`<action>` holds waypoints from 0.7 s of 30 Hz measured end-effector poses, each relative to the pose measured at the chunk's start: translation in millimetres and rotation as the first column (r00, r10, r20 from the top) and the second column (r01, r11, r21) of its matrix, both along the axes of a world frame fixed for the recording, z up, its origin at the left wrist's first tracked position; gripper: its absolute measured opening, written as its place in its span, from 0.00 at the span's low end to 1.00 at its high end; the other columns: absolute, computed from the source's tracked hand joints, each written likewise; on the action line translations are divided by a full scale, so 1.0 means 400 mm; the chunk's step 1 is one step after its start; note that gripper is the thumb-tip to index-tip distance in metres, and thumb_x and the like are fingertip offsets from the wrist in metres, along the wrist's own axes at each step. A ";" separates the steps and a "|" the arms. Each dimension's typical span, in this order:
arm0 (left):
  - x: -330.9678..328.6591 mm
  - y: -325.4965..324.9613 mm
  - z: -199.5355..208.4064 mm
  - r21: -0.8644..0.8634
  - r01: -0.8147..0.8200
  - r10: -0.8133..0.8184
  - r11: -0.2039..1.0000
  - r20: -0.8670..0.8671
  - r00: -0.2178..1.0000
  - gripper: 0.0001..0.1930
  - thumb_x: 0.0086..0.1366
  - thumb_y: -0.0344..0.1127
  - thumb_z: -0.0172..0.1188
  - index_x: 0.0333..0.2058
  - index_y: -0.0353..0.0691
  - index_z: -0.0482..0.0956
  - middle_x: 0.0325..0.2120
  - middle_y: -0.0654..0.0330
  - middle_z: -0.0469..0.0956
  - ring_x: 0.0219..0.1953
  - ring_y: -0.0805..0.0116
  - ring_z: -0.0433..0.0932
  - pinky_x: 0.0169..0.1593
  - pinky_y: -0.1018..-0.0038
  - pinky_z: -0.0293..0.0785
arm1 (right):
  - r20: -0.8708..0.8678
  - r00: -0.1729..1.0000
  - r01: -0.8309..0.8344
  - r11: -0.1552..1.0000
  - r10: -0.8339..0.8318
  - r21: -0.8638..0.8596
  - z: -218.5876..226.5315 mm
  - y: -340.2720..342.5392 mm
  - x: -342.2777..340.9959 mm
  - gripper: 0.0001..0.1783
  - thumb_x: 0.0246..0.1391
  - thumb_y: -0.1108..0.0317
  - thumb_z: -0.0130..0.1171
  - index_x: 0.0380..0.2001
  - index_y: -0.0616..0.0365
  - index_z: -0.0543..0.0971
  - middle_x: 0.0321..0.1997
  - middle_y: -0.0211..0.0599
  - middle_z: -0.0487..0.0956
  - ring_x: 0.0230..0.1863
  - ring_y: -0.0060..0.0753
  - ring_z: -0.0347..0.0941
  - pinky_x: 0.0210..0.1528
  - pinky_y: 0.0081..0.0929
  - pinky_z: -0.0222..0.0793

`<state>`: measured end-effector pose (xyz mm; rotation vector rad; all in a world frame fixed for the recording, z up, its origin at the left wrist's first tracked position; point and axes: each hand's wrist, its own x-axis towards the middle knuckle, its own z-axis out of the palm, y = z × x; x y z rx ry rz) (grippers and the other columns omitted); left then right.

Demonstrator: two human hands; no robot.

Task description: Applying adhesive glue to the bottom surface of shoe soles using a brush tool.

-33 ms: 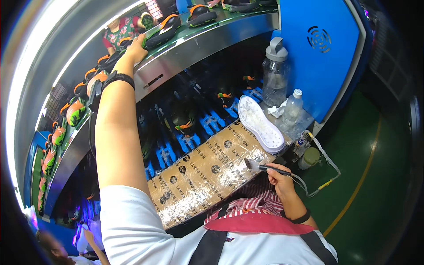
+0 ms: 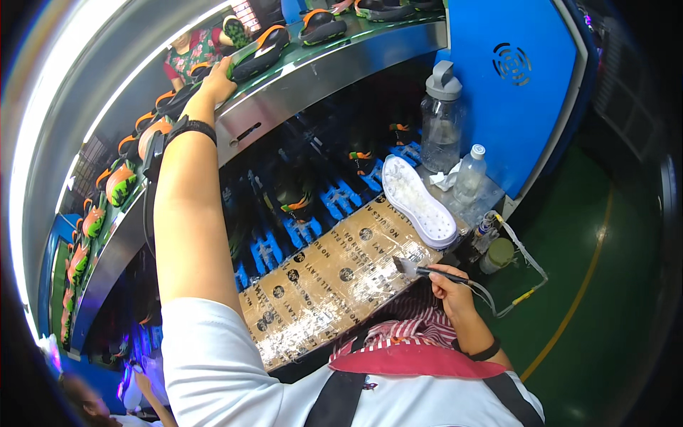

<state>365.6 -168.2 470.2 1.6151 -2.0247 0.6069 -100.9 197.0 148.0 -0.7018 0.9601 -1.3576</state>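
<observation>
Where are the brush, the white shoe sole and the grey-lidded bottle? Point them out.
Brush (image 2: 425, 271): head view, on its dark handle near the bristles.
White shoe sole (image 2: 418, 201): head view, middle of its upper face.
Grey-lidded bottle (image 2: 441, 122): head view, on its clear body.

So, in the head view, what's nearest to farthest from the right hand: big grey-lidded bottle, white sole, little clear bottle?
1. White sole: just beyond the right hand, slightly left.
2. Little clear bottle: further ahead, right of the sole.
3. Big grey-lidded bottle: behind the little one.
</observation>
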 end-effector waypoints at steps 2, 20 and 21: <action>-0.121 0.011 -0.001 0.081 -0.105 0.111 0.991 -0.066 0.992 0.38 0.51 0.39 0.59 0.62 0.58 0.53 0.59 0.50 0.61 0.60 0.51 0.62 0.60 0.51 0.56 | 0.001 0.999 0.039 0.999 -0.039 0.032 -0.007 -0.005 -0.009 0.12 0.47 0.75 0.62 0.37 0.66 0.78 0.18 0.28 0.74 0.17 0.14 0.66 0.17 0.09 0.56; -0.094 0.424 -0.066 -0.913 -0.058 -0.677 0.403 -0.340 0.652 0.12 0.58 0.37 0.54 0.34 0.33 0.75 0.27 0.58 0.76 0.31 0.67 0.75 0.42 0.74 0.70 | -0.018 0.999 -0.044 0.999 0.045 0.023 -0.005 -0.010 0.017 0.12 0.48 0.75 0.61 0.37 0.67 0.77 0.18 0.28 0.74 0.17 0.13 0.66 0.18 0.09 0.56; -0.065 0.483 -0.082 -0.952 0.013 -0.746 0.307 -0.232 0.624 0.10 0.59 0.35 0.53 0.33 0.33 0.75 0.25 0.59 0.75 0.30 0.69 0.74 0.40 0.75 0.70 | -0.025 0.997 -0.072 0.997 0.072 0.010 -0.004 -0.008 0.025 0.12 0.48 0.74 0.61 0.37 0.66 0.77 0.18 0.28 0.74 0.16 0.14 0.66 0.17 0.09 0.56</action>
